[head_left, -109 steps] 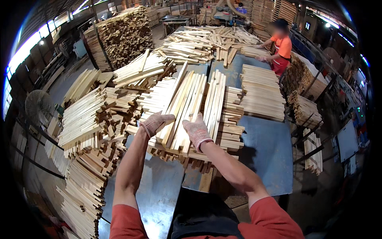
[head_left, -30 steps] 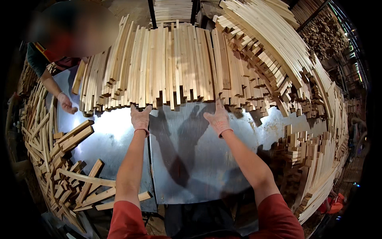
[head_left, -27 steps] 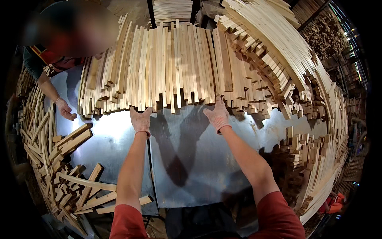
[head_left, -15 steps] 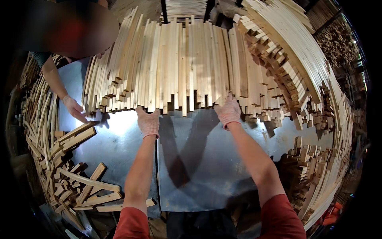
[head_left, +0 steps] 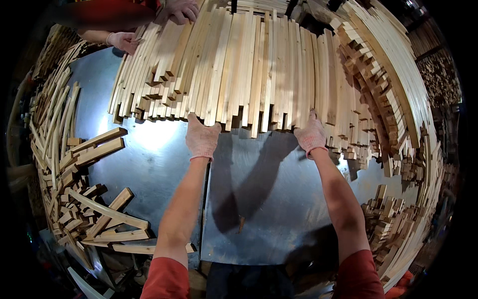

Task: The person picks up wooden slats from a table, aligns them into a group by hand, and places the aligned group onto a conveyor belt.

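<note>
A broad row of pale wooden strips [head_left: 249, 74] lies side by side on a metal tabletop [head_left: 269, 194], with uneven near ends. My left hand [head_left: 202, 138], in a pinkish work glove, grips the near ends left of the middle. Gloved the same way, my right hand [head_left: 311, 134] holds the near ends further right, its thumb laid along the top. The other fingers of both hands are mostly hidden. Both forearms reach straight forward and cast dark shadows on the metal.
A co-worker's gloved hand [head_left: 123, 43] touches the row's far left, their other hand [head_left: 180, 11] at its far end. Loose offcuts [head_left: 107, 219] are heaped at the left. Stacked strips [head_left: 383, 65] stand far right, shorter pieces [head_left: 393, 219] near right. A seam [head_left: 204, 219] crosses the tabletop.
My hands and the row's near ends appear farther away and slightly right, with the view shifted too. The co-worker's hand has gone from the row's near left corner to its far left side.
</note>
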